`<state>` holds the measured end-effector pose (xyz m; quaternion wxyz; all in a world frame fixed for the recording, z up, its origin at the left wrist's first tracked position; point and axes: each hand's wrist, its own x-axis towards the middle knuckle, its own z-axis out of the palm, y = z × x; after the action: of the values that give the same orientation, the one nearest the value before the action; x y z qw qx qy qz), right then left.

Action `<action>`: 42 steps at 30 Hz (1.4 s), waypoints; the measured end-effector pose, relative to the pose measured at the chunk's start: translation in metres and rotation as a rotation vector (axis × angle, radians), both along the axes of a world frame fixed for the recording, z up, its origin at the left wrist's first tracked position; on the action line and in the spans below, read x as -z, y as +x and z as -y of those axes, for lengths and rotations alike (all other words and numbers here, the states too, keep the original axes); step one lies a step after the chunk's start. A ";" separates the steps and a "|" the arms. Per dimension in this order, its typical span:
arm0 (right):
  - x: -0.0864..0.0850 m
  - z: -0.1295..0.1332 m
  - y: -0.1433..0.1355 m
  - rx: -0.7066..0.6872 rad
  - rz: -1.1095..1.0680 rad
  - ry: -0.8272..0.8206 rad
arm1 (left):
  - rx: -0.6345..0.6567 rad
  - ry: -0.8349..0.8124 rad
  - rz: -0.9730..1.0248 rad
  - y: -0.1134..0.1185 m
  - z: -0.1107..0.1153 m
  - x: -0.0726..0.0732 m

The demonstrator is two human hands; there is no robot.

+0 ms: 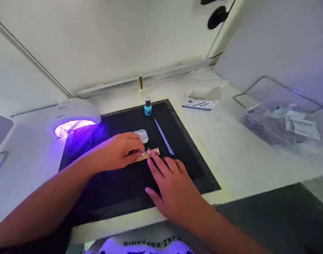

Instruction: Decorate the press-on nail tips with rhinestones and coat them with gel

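White box [201,103], right of the black mat [132,187], reads "Alcohol Pads" in blue. Tan strip [140,157] with small shiny pieces lies on the mat, between the hands. Left hand [121,150]: thumb and index finger close together at the strip's left part; whether they pinch a piece, cannot tell. Right hand [172,183]: fingers spread slightly, fingertips at the strip's near edge. Clear case [142,135] just beyond the strip.
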<state>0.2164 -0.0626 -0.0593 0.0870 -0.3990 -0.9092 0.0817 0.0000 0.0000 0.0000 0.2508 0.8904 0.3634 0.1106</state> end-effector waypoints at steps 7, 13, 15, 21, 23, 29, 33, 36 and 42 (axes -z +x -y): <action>-0.003 0.008 -0.002 0.022 -0.040 -0.005 | 0.006 -0.010 -0.059 0.000 0.003 0.010; -0.001 0.012 -0.007 -0.012 -0.061 -0.042 | -0.007 -0.022 -0.084 0.001 0.003 0.010; -0.001 0.011 -0.011 -0.009 -0.041 -0.029 | -0.003 -0.023 -0.081 0.001 0.002 0.010; -0.004 0.004 -0.027 0.057 0.024 -0.048 | 0.011 -0.013 -0.085 0.001 0.002 0.011; -0.005 0.003 -0.031 0.070 0.044 -0.055 | 0.009 -0.010 -0.082 0.000 0.001 0.012; -0.007 0.000 -0.032 0.072 0.102 -0.065 | 0.008 -0.012 -0.067 -0.003 -0.001 0.013; -0.006 0.000 -0.031 0.070 0.107 -0.064 | 0.002 0.002 -0.053 -0.003 -0.004 0.013; -0.005 0.001 -0.031 0.067 0.112 -0.066 | -0.003 0.022 -0.050 -0.004 -0.006 0.014; -0.005 0.001 -0.030 0.064 0.107 -0.063 | 0.002 0.035 -0.043 -0.005 -0.004 0.014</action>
<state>0.1861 -0.0632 -0.0541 0.0281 -0.4343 -0.8962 0.0862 -0.0045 0.0039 -0.0138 0.2273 0.8973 0.3657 0.0975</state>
